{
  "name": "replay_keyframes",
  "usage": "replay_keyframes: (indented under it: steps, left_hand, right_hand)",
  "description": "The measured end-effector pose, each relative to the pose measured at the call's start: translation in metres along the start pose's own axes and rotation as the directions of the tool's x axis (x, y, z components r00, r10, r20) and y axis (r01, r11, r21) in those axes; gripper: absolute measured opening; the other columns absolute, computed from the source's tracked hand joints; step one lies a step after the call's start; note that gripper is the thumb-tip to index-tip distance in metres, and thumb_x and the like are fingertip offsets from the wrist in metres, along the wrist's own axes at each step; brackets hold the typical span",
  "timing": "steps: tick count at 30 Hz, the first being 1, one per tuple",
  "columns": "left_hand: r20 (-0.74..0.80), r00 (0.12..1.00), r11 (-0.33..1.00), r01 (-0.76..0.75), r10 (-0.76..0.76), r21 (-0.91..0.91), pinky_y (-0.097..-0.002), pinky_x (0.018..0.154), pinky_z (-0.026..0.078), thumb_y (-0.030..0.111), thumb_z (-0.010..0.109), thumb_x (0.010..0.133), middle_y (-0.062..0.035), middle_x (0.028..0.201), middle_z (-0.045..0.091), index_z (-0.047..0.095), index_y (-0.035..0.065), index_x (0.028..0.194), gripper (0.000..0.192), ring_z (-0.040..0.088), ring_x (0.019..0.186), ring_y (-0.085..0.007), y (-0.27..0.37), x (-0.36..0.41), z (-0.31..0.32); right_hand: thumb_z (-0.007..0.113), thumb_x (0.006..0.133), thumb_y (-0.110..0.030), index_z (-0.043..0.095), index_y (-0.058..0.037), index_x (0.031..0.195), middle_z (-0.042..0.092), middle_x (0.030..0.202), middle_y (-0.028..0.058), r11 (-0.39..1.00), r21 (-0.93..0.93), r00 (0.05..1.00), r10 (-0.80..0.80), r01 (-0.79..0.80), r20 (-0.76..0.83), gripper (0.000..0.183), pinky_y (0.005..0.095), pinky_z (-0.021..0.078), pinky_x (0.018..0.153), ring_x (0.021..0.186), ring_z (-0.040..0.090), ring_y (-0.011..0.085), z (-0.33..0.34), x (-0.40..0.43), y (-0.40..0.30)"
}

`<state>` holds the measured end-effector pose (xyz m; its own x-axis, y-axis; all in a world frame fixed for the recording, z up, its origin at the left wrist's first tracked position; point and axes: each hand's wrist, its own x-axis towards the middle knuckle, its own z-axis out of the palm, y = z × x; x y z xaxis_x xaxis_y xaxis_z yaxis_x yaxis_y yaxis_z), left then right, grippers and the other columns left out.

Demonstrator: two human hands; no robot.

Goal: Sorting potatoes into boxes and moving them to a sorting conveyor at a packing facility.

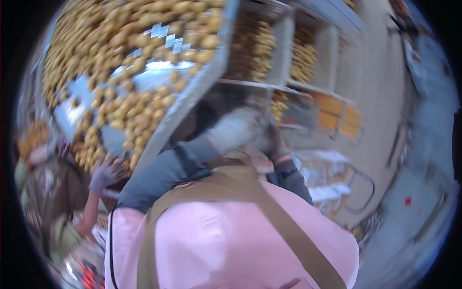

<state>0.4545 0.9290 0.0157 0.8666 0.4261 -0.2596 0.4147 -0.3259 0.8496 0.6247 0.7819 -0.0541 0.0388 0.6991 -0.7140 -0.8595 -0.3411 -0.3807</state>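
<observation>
Both hands are close together in front of my apron, blurred by motion. My left hand (238,126) wears a pale glove and reaches across to the right. Beside it is my right hand (270,139), in a darker grey glove; the two seem to touch. Whether either one holds anything is hidden by the blur. Left of them runs the metal rim (180,99) of a sorting table heaped with yellow potatoes (140,104). Just beyond the hands is a bin section holding a few potatoes (279,104).
At upper right, divided bins hold potatoes (265,54) and more potatoes (303,61). Orange crates (329,110) stand right of my hands, above a metal-framed cart (361,191). To the left, a co-worker's gloved hand (106,173) rests on the potatoes at the table's edge.
</observation>
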Motion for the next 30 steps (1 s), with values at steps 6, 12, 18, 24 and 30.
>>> replay_keyframes:
  steps: [6,12,18,24,30]
  left_hand:
    - [-0.443,0.873,0.978,-0.182,0.207,0.098,-0.0436,0.103,0.043,0.023,0.065,0.085,-0.0197,0.125,0.058,0.058,0.0051,0.124,0.043,0.055,0.117,-0.0364,0.002,-0.043,-0.018]
    - [-0.696,0.718,0.983,0.098,0.036,0.153,-0.0414,0.092,0.050,0.022,0.057,0.095,-0.0135,0.116,0.064,0.062,0.0089,0.119,0.027,0.062,0.105,-0.0315,-0.071,-0.137,-0.032]
    - [-0.879,0.374,0.639,0.761,-0.296,0.108,-0.0387,0.074,0.053,0.015,0.065,0.082,-0.0124,0.092,0.069,0.063,0.0058,0.110,0.029,0.067,0.088,-0.0273,-0.129,-0.158,-0.085]
    - [-0.763,0.277,0.468,0.883,-0.584,-0.038,-0.0393,0.069,0.056,0.011,0.062,0.081,-0.0153,0.097,0.066,0.061,0.0022,0.102,0.022,0.069,0.088,-0.0267,-0.165,-0.131,-0.108]
    - [-0.935,0.060,0.791,0.554,-0.350,-0.260,-0.0405,0.074,0.054,0.023,0.061,0.089,-0.0141,0.095,0.064,0.065,0.0091,0.102,0.020,0.066,0.088,-0.0319,-0.125,-0.210,-0.082]
  right_hand:
    - [0.063,0.083,-0.005,0.056,0.0001,0.123,0.060,0.100,0.0057,0.454,-0.805,0.919,-0.276,0.383,0.281,0.041,0.0243,0.0497,0.068,0.081,0.058,0.0112,0.029,0.018,-0.060]
    - [0.058,0.096,-0.016,0.046,0.0076,0.133,0.055,0.130,0.0196,0.117,-0.963,0.601,-0.797,0.242,0.055,0.046,0.0345,0.0413,0.105,0.126,0.050,0.0272,-0.001,0.126,-0.234]
    - [0.063,0.090,-0.016,0.062,-0.0040,0.119,0.063,0.116,0.0184,-0.520,-0.537,0.487,-0.244,0.664,0.839,0.031,0.0412,0.0431,0.100,0.112,0.056,0.0340,0.256,0.147,-0.014]
    - [0.066,0.086,-0.015,0.067,-0.0070,0.111,0.067,0.105,0.0149,-0.285,-0.351,0.388,0.086,0.892,0.918,0.026,0.0400,0.0483,0.089,0.101,0.061,0.0320,0.355,0.154,0.098]
    - [0.058,0.093,-0.022,0.067,-0.0074,0.112,0.067,0.107,0.0170,-0.277,-0.441,0.520,0.433,0.854,0.736,0.025,0.0407,0.0502,0.088,0.099,0.063,0.0353,0.401,0.152,0.124]
